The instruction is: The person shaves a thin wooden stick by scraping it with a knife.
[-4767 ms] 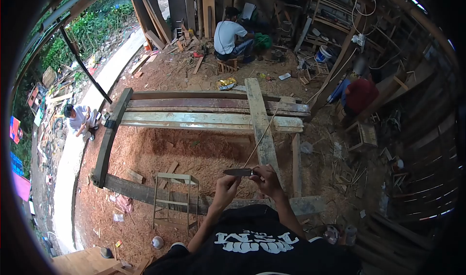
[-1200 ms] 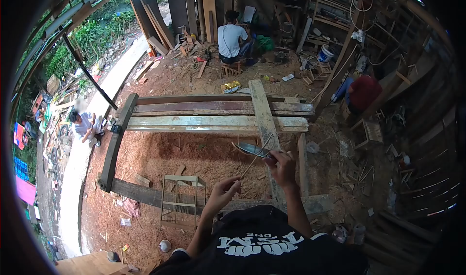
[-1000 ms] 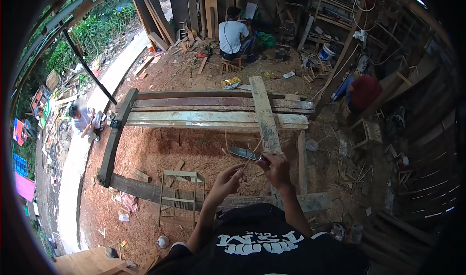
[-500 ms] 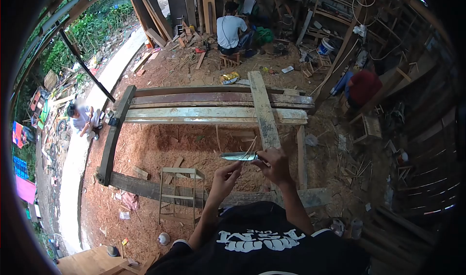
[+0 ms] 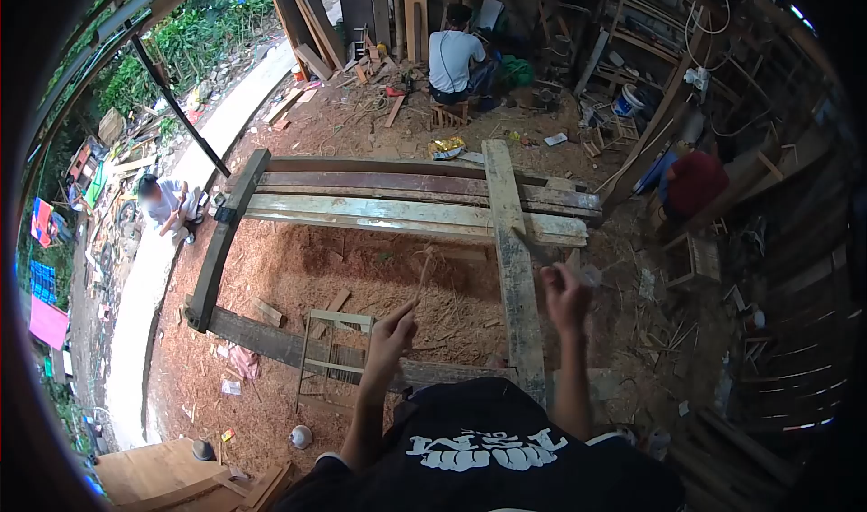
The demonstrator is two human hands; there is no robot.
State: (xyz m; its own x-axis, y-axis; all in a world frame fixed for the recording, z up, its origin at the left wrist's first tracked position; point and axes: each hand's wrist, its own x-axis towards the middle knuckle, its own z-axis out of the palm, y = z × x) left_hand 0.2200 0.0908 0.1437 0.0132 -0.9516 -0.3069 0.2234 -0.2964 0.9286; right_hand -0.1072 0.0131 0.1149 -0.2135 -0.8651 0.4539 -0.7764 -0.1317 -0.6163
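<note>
1. My right hand (image 5: 567,297) is gripping the knife (image 5: 531,246), its blade angling far and left by the right edge of the crossing plank (image 5: 515,277). I'm judging it stiff, fairly light and sharp; the handle, hidden in my fist, is offering the safe hold.
2. My left hand (image 5: 391,333) is pinching the near end of the thin strip (image 5: 421,277), which is tilting above the floor (image 5: 461,309), left of the plank. I'm expecting it to be very light, bendy and fragile toward its curled far end; the near end is giving the firmer hold.
3. I'm counting one crossing plank, three other people (far (image 5: 454,59), left (image 5: 165,205), right (image 5: 694,185)), one small frame (image 5: 340,317) near left, two hands, one knife, one strip.
</note>
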